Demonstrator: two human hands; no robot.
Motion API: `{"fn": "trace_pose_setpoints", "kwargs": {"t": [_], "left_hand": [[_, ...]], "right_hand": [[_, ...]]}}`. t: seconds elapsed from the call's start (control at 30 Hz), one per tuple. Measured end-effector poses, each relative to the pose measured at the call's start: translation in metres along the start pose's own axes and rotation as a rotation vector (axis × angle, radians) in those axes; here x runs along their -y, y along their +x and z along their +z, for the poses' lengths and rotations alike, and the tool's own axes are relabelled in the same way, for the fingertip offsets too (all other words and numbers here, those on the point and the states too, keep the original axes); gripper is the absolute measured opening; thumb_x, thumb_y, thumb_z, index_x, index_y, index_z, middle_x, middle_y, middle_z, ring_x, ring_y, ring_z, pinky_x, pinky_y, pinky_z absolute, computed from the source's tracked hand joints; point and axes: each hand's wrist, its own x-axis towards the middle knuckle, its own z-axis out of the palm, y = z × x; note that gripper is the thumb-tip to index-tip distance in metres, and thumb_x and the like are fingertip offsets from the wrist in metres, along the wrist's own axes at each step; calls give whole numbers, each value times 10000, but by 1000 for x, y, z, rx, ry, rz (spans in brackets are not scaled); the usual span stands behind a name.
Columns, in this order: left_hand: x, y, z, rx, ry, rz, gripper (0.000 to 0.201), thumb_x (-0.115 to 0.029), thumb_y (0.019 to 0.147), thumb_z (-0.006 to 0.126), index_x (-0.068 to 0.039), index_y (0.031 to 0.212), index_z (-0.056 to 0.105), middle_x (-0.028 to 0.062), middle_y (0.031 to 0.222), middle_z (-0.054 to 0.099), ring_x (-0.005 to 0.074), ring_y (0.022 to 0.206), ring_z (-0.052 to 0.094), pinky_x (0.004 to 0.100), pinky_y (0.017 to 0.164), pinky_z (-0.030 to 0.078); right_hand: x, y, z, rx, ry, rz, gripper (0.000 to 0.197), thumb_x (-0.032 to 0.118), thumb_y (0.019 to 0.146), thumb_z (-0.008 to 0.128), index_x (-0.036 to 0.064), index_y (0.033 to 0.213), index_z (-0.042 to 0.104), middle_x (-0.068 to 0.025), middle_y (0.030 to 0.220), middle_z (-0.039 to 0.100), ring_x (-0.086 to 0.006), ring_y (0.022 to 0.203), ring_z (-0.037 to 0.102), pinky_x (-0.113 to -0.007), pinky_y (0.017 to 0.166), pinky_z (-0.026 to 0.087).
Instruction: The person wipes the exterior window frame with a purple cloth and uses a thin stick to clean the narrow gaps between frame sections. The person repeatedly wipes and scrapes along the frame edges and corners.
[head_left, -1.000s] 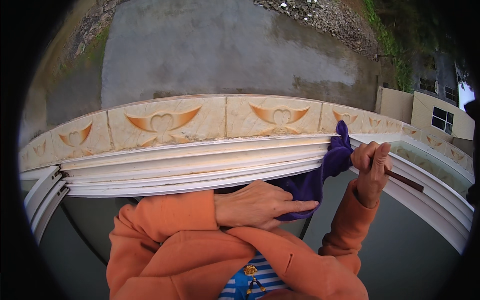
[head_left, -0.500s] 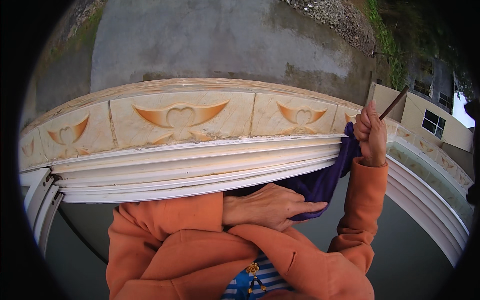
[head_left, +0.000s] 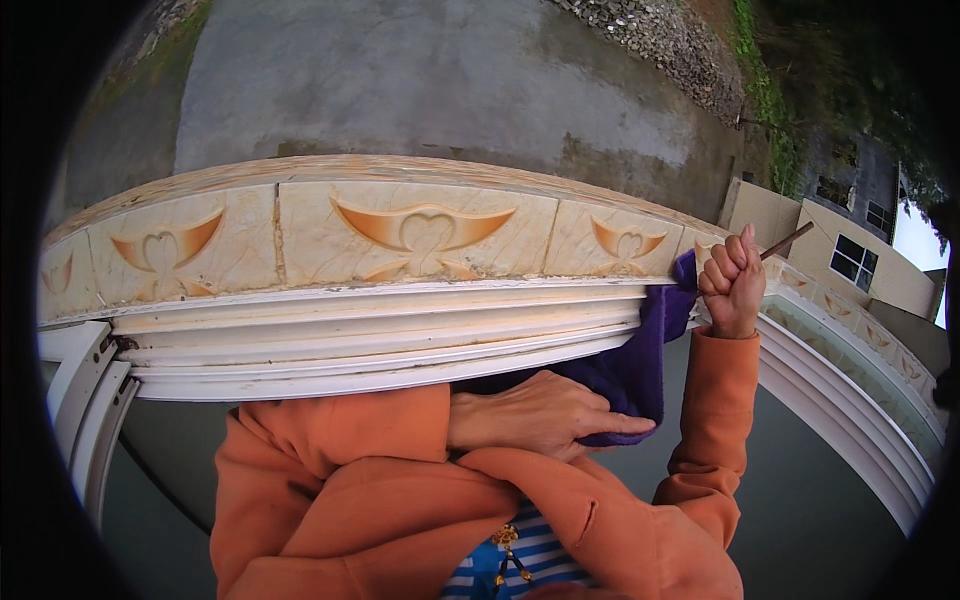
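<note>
- Seen from above, looking down over a balcony parapet point(head_left: 330, 250) faced with cream and orange tiles bearing heart-and-wing motifs.
- Below the tiles, white stepped moulding point(head_left: 380, 335) curving across the view, with a second stretch of white moulding bending away at the right.
- Purple cloth point(head_left: 640, 365) draped over the inner edge of the parapet, upper end lying on the tiled top, lower part hanging down toward the chest.
- Left hand point(head_left: 535, 415), in an orange sleeve, laid flat across the body with fingers stretched out and resting on the lower fold of the purple cloth; open, pressing rather than gripping.
- Right hand point(head_left: 732, 283), also orange-sleeved, raised upright just beside the top end of the cloth, fingers curled into a closed fist around a thin brown stick point(head_left: 786, 241).
- Stick poking out of the fist up and to the right, over the parapet's edge; lower end hidden inside the hand.
- Orange jacket filling the lower middle, a blue and white striped top showing at the open front.
- Beyond the parapet, far below, a grey concrete yard point(head_left: 430, 90), a band of rubble and greenery at upper right, and a beige building with dark windows at far right.
</note>
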Motion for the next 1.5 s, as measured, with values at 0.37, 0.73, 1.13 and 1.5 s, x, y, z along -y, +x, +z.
{"fn": "trace_pose_setpoints", "kwargs": {"t": [0.37,0.73,1.13,1.5], "left_hand": [[-12,-13,-3,-41,-58,-5,541,-202,941,605,-288,1456,467,67,746,545,248,710,580,376,569,430],[-37,-49,-18,-111,-40,1,523,-177,937,608,-282,1436,494,75,790,599,274,724,600,369,591,457],[-80,-110,-52,-249,-35,-64,514,-87,925,618,-183,1420,519,108,983,676,276,897,659,346,779,523],[-131,-172,-78,-508,-18,-217,447,9,922,605,-32,1363,546,132,1303,625,239,1216,597,317,1026,469]], "right_hand": [[-29,3,-42,-38,375,71,487,387,1039,441,185,609,328,54,516,227,-85,398,139,-275,377,117],[-93,-55,92,251,470,-36,493,415,1059,363,186,624,329,61,520,210,-84,413,113,-274,406,120],[-123,-89,225,364,379,2,522,469,1058,325,189,618,290,62,513,198,-90,417,117,-278,414,146],[-153,-113,320,563,375,15,534,525,1033,364,181,632,288,47,511,214,-93,420,152,-281,418,178]]}}
